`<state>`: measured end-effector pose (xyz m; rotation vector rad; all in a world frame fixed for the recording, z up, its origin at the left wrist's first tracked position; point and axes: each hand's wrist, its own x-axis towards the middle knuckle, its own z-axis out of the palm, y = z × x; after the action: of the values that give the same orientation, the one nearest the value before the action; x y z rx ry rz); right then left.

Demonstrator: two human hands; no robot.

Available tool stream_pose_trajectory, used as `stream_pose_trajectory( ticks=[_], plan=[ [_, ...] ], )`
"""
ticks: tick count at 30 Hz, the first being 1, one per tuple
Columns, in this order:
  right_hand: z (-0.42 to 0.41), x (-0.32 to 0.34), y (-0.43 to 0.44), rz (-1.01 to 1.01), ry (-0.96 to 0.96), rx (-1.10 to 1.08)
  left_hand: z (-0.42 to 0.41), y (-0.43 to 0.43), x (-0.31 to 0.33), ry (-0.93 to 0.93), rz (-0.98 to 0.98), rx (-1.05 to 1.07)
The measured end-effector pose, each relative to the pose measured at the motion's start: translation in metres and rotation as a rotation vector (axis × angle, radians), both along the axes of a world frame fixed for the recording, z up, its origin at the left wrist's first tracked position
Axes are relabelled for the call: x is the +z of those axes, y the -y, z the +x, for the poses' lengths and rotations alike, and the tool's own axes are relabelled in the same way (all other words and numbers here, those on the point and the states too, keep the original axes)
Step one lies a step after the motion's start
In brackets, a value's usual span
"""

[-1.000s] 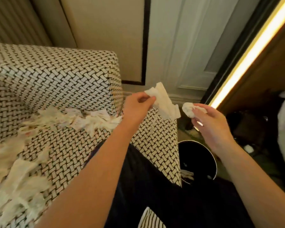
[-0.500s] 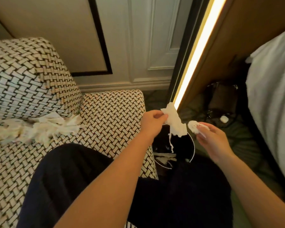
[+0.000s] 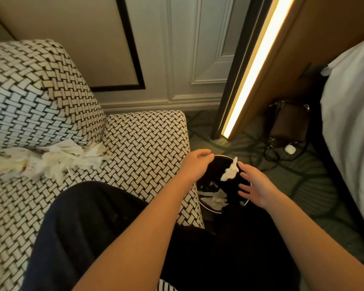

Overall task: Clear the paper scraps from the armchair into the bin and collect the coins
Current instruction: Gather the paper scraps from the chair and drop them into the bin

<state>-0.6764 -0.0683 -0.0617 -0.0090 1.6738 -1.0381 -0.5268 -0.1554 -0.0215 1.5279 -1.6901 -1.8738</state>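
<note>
A black round bin [image 3: 206, 203] stands on the floor beside the right arm of the woven black-and-white armchair [image 3: 143, 139]. Both hands hover over its mouth. My left hand [image 3: 194, 164] is spread with relaxed fingers and holds nothing. My right hand [image 3: 253, 181] is spread too, fingers straight. A white paper scrap [image 3: 229, 172] is in the air between them, above the bin's opening. More scraps [image 3: 213, 199] lie inside the bin. A heap of torn white paper scraps [image 3: 57, 159] lies on the seat at the left. No coins are visible.
My dark-trousered leg [image 3: 88, 217] rests on the seat. A lit vertical light strip [image 3: 246, 80] and a wooden panel rise to the right. A brown bag [image 3: 288, 120], cables and a small white case [image 3: 290, 149] lie on the floor. White bedding [image 3: 351, 114] fills the right edge.
Both hands have dropped lower over the bin and let go of their paper: the left hand's scrap is falling, the right hand's small wad is gone from view. My view has turned right.
</note>
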Motion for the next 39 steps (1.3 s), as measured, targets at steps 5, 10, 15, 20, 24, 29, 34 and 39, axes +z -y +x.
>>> stream_pose_trajectory(
  ticks=[5,10,15,20,24,29,34,39],
  plan=[
    [0.012,0.017,0.006,-0.075,-0.036,0.088,0.021,0.006,0.015,-0.031,-0.007,0.019],
    [0.041,0.054,0.026,-0.188,-0.148,0.184,0.060,0.015,0.044,-0.076,-0.084,0.097],
    [0.097,0.104,0.052,-0.328,-0.229,0.257,0.126,0.021,0.084,-0.111,-0.238,0.200],
    [0.170,0.141,0.072,-0.467,-0.248,0.377,0.205,0.021,0.109,-0.149,-0.369,0.337],
    [0.239,0.156,0.081,-0.539,-0.260,0.533,0.272,0.014,0.116,-0.145,-0.452,0.454],
    [0.322,0.158,0.086,-0.595,-0.243,0.687,0.349,-0.002,0.113,-0.108,-0.488,0.627],
    [0.399,0.136,0.083,-0.607,-0.229,0.894,0.425,-0.033,0.097,-0.075,-0.472,0.836],
    [0.448,0.096,0.076,-0.562,-0.339,1.070,0.476,-0.072,0.070,-0.042,-0.382,1.039]
  ],
)
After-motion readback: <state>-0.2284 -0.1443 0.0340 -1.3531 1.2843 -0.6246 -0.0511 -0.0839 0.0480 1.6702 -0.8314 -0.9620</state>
